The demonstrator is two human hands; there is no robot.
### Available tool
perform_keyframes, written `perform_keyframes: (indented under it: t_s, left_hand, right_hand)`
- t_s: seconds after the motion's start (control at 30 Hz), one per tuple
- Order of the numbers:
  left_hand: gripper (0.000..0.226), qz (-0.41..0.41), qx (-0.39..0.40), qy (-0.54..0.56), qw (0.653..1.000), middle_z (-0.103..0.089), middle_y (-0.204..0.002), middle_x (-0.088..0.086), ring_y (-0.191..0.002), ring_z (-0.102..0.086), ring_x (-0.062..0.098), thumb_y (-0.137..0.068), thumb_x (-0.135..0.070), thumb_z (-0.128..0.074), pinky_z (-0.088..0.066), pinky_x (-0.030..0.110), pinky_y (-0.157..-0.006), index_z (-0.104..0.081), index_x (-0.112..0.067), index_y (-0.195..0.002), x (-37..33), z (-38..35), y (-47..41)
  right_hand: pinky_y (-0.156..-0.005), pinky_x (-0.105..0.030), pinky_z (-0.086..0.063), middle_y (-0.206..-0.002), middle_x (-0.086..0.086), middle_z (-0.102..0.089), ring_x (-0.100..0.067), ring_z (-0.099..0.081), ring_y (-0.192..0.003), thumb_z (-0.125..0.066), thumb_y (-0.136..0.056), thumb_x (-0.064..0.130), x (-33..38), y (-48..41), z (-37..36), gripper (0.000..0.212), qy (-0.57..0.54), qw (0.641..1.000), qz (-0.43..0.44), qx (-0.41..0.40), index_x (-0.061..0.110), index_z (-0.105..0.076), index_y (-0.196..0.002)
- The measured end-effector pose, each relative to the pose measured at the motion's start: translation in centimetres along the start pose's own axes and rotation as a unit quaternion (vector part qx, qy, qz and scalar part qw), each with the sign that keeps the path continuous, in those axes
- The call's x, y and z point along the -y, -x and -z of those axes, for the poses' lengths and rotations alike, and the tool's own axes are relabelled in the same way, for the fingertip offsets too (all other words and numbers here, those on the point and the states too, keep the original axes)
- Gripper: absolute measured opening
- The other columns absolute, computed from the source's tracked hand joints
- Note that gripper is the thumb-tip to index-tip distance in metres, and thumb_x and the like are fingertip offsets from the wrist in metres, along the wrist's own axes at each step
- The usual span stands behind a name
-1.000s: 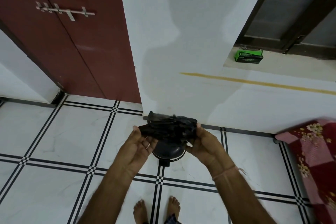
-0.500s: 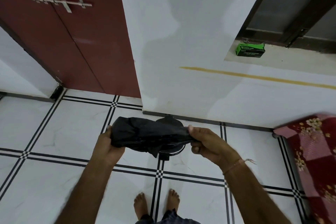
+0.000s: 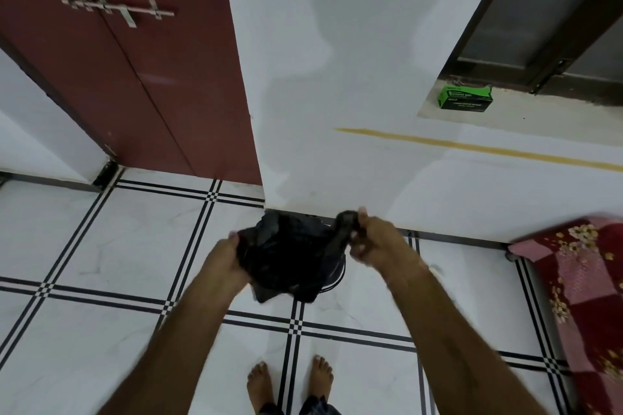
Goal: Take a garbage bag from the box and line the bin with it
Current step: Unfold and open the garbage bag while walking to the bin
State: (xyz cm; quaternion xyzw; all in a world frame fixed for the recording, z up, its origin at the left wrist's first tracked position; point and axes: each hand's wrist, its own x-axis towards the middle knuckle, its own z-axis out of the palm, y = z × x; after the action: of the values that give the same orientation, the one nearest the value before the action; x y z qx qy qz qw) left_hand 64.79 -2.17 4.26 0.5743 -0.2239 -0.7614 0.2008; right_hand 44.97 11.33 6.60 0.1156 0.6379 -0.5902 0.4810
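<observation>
White floor tiles (image 3: 111,246) crossed by black double lines run up to a pale wall (image 3: 337,77), and against that backdrop we see a crumpled black garbage bag (image 3: 286,263) held in the air between two bare hands, above the floor and in front of the person's bare feet (image 3: 290,384). We see the left hand (image 3: 224,261) closed on the bag's left edge, fingers wrapped over the plastic, while the right hand (image 3: 374,242) pinches a twisted corner of it, raised a little higher than the left. Most of the bag hangs slack between them in loose folds. Just behind and below it we can make out a dark curved rim, which looks like the bin (image 3: 338,276), standing on the floor against the foot of the wall; the bag hides nearly all of it. Further out, a green box (image 3: 465,97) of garbage bags sits on a recessed ledge (image 3: 539,111) at upper right, well apart from the hands. A dark red door (image 3: 151,77) with a metal latch stands at left, and a red floral fabric (image 3: 586,280) lies at the right edge.
</observation>
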Motion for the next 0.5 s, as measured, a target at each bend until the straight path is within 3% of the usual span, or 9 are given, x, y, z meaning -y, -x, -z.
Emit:
perform_keyframes:
  t_s: [0.07,0.1,0.17,0.2,0.23,0.27,0.33,0.4,0.5]
  left_hand:
    - [0.038,-0.137,0.060,0.009,0.989,-0.075,-0.110,0.011,-0.103,-0.072,0.022,-0.109,-0.032,-0.039,-0.057,0.033,-0.076,-0.069,-0.009,-0.104,-4.0,-5.0,2.4]
    - [0.035,-0.254,0.085,-0.003,0.963,-0.076,-0.099,0.003,-0.090,-0.072,0.013,-0.109,-0.031,-0.039,-0.055,0.026,-0.072,-0.066,-0.013,-0.099,-6.1,-7.4,4.3]
    - [0.025,-0.485,0.063,-0.126,0.863,-0.062,-0.085,-0.002,-0.075,-0.058,0.008,-0.109,-0.028,-0.040,-0.047,0.023,-0.070,-0.058,-0.016,-0.096,-7.5,-8.9,6.3]
    - [0.024,-0.505,0.033,-0.219,0.834,-0.059,-0.085,0.000,-0.076,-0.056,0.011,-0.107,-0.029,-0.042,-0.047,0.027,-0.070,-0.058,-0.014,-0.097,-6.5,-8.3,4.8]
    - [0.026,-0.452,0.022,-0.302,0.839,-0.063,-0.089,0.004,-0.082,-0.061,0.016,-0.104,-0.032,-0.044,-0.051,0.033,-0.074,-0.060,-0.013,-0.098,-4.0,-6.4,2.4]
    - [0.029,-0.332,0.015,-0.345,0.878,-0.068,-0.097,0.010,-0.093,-0.067,0.026,-0.102,-0.033,-0.046,-0.054,0.039,-0.083,-0.063,-0.011,-0.098,-0.5,-3.3,-0.7]
    - [0.034,-0.092,-0.022,-0.272,0.958,-0.070,-0.113,0.022,-0.100,-0.068,0.037,-0.103,-0.029,-0.047,-0.054,0.044,-0.090,-0.069,-0.002,-0.104,4.6,2.5,-4.6]
    - [0.044,0.034,-0.052,-0.135,0.989,-0.065,-0.127,0.024,-0.095,-0.066,0.035,-0.106,-0.031,-0.046,-0.052,0.043,-0.089,-0.062,0.006,-0.124,5.5,5.7,-5.9]
    - [0.044,0.005,-0.061,-0.033,0.998,-0.058,-0.130,0.017,-0.112,-0.060,0.036,-0.109,-0.025,-0.043,-0.047,0.044,-0.096,-0.047,0.001,-0.144,3.8,5.4,-5.5]
  right_hand:
    - [-0.037,-0.017,-0.033,-0.053,-0.001,-0.059,-0.008,-0.052,-0.040,-0.044,-0.109,0.033,4.8,2.4,-3.6,0.035,-0.015,0.986,0.162,0.028,0.011,-0.054,-0.084]
    - [-0.043,-0.021,-0.038,-0.060,-0.005,-0.060,-0.010,-0.055,-0.048,-0.041,-0.109,0.031,7.0,4.4,-5.1,0.035,-0.018,0.951,0.309,0.024,0.008,-0.054,-0.086]
    - [-0.060,-0.026,-0.042,-0.074,-0.014,-0.056,-0.013,-0.052,-0.067,-0.041,-0.108,0.027,7.7,6.3,-5.3,0.036,0.072,0.802,0.594,-0.006,0.000,-0.055,-0.088]
    - [-0.066,-0.028,-0.043,-0.077,-0.015,-0.058,-0.015,-0.052,-0.073,-0.044,-0.106,0.028,6.0,4.6,-4.6,0.035,0.172,0.769,0.614,-0.043,0.001,-0.058,-0.088]
    - [-0.071,-0.032,-0.046,-0.081,-0.015,-0.062,-0.020,-0.057,-0.077,-0.049,-0.102,0.032,2.4,2.1,-2.8,0.032,0.284,0.795,0.534,-0.049,0.006,-0.060,-0.087]
    - [-0.074,-0.035,-0.050,-0.082,-0.016,-0.067,-0.024,-0.063,-0.079,-0.053,-0.097,0.035,-2.2,-0.3,0.0,0.026,0.396,0.828,0.395,-0.046,0.014,-0.059,-0.084]
    - [-0.067,-0.039,-0.056,-0.072,-0.016,-0.063,-0.027,-0.063,-0.065,-0.058,-0.098,0.032,-8.7,-3.4,4.9,0.028,0.439,0.886,0.145,-0.027,0.017,-0.053,-0.075]
    - [-0.052,-0.028,-0.051,-0.068,-0.012,-0.053,-0.017,-0.052,-0.054,-0.056,-0.102,0.019,-9.3,-4.3,6.7,0.026,0.247,0.968,0.034,0.027,0.013,-0.051,-0.077]
    - [-0.056,-0.021,-0.054,-0.079,-0.006,-0.058,-0.016,-0.056,-0.066,-0.050,-0.105,0.010,-5.9,-4.6,6.9,0.016,-0.001,0.996,0.046,0.081,0.016,-0.055,-0.091]
